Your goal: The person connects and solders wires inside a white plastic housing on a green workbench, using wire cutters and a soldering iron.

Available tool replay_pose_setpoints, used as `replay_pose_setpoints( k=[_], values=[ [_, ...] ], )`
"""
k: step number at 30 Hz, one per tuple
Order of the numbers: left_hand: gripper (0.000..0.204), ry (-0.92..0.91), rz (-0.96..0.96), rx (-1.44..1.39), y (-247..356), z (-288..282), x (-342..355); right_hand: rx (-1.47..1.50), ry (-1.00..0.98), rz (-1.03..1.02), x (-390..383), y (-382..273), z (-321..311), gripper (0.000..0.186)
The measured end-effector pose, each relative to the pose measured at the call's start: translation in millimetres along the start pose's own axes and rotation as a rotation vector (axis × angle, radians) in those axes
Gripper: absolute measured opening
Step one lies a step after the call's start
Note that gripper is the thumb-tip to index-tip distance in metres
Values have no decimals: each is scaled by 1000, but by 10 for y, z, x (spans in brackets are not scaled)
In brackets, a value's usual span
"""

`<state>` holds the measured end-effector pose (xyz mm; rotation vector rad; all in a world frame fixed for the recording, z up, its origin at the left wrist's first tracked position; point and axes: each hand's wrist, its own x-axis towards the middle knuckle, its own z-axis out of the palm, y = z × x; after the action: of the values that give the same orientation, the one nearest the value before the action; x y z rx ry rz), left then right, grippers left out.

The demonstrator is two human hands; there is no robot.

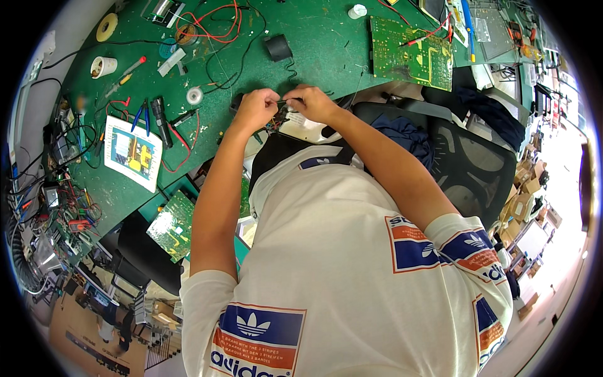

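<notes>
At the near edge of the green workbench, my left hand (256,109) and my right hand (313,104) face each other, fingertips almost meeting. Both are closed in a pinch on a short, thin dark strand that looks like a wire; its ends are hidden by the fingers. Just below them, against my body, rests a white-cased device (306,130) with a small tangle of coloured wires (276,120) at its left side. Beyond my hands lies a black square block (278,48) with a crinkled black cable (291,68) running toward me.
A green circuit board (411,53) lies at the back right. To the left are a printed sheet (132,152), a black flashlight (161,122), blue-handled pliers (141,118), a solder spool (195,95) and a white cup (103,66). A mesh-backed chair (474,160) stands close on my right.
</notes>
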<state>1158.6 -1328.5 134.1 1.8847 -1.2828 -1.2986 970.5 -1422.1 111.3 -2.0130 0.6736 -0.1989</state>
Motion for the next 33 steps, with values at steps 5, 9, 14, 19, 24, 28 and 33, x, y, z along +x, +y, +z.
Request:
replay_pose_setpoints(
  k=[5, 9, 14, 19, 24, 28, 33],
  values=[
    [20, 10, -48, -35, 17, 9, 5, -7, -13, 41, -23, 130, -65, 16],
    [18, 51, -18, -27, 4, 48, 18, -90, -9, 62, -202, 316, -348, 18],
    [22, 142, 29, -27, -14, 100, -45, -12, 67, 349, -413, 235, -695, 20],
    [28, 364, 108, -114, 262, 133, -301, 1060, 146, 625, -387, -190, -728, 13],
    [20, 166, -12, -683, 641, 146, -706, 1452, 147, 472, -189, -671, -668, 10],
    [21, 229, 55, -734, 636, 208, -878, 1456, 10, 377, -53, -978, -603, 12],
    [16, 305, -11, -631, 614, 85, -1029, 996, -143, 322, -95, -1117, -452, 13]
  ],
)
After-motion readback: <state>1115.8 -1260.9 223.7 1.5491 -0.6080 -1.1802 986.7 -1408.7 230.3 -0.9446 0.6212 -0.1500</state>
